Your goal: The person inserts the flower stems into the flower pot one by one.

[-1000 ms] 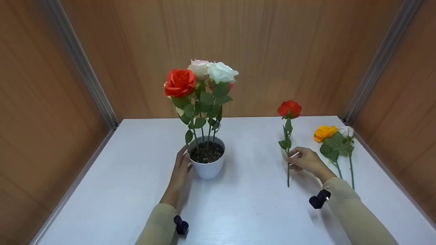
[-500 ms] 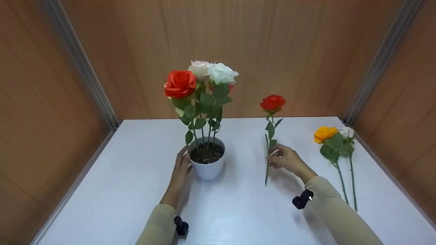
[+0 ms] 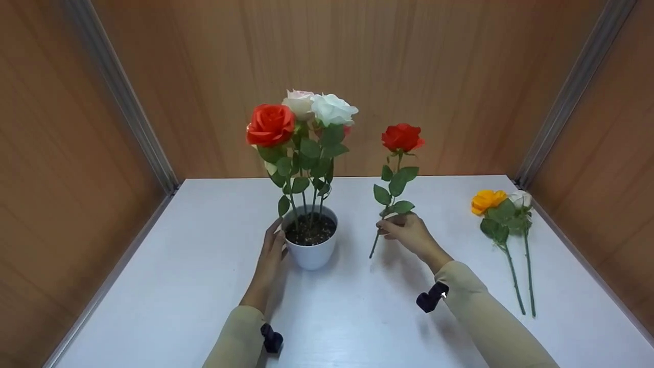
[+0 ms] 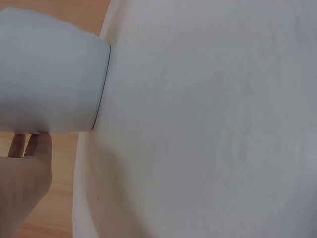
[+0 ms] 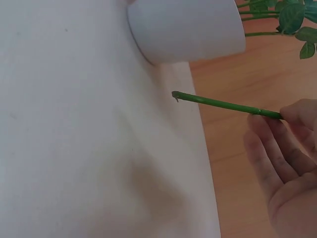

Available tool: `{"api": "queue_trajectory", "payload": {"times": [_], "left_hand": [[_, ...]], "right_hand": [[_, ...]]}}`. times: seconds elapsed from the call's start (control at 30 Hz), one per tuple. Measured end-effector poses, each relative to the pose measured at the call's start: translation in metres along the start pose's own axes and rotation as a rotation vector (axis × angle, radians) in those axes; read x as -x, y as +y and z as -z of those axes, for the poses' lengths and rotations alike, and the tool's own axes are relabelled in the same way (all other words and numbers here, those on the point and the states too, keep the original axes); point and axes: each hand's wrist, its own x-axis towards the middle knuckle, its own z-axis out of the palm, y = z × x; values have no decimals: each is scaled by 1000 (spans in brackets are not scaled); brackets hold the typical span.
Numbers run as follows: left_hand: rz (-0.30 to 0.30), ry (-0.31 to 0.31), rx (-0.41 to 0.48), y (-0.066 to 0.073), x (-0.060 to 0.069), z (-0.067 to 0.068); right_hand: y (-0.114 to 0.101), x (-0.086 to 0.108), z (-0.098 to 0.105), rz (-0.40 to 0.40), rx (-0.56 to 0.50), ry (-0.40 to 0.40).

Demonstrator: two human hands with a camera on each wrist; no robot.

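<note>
A white flowerpot (image 3: 312,256) with dark soil stands left of centre, holding several roses, among them a red rose (image 3: 271,125) and a white rose (image 3: 333,109). My left hand (image 3: 266,263) rests against the pot's left side; in the left wrist view its fingertips (image 4: 43,141) touch the pot wall. To the right of the pot, my right hand (image 3: 411,234) pinches another red rose (image 3: 402,138) by its green stem (image 5: 223,104) between thumb and fingers. This rose is upright, leaning slightly right, its lower stem end free above the table.
A yellow rose (image 3: 488,201) and a second white rose (image 3: 520,198) lie on the white table (image 3: 214,220) at the right. Wooden panels (image 3: 409,66) enclose the back and both sides.
My right hand has moved left toward the pot with the red rose, lifting it somewhat and turning its bloom. My left hand and the pot have stayed in place.
</note>
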Motion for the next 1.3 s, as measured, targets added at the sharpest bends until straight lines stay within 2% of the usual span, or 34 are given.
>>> {"api": "queue_trajectory", "payload": {"times": [0.27,0.53,0.8,1.07,1.3], "left_hand": [[4,-8,12,0,2,1],[10,3,5,1,3,0],[-3,-15,26,3,3,1],[8,-11,14,2,3,2],[2,-10,10,3,2,2]], "right_hand": [[-24,-3,-19,63,-21,1],[-45,-6,-36,193,-35,-15],[-57,-9,-50,271,-94,28],[-57,-14,-68,287,-61,33],[-51,-20,-82,357,15,28]]}}
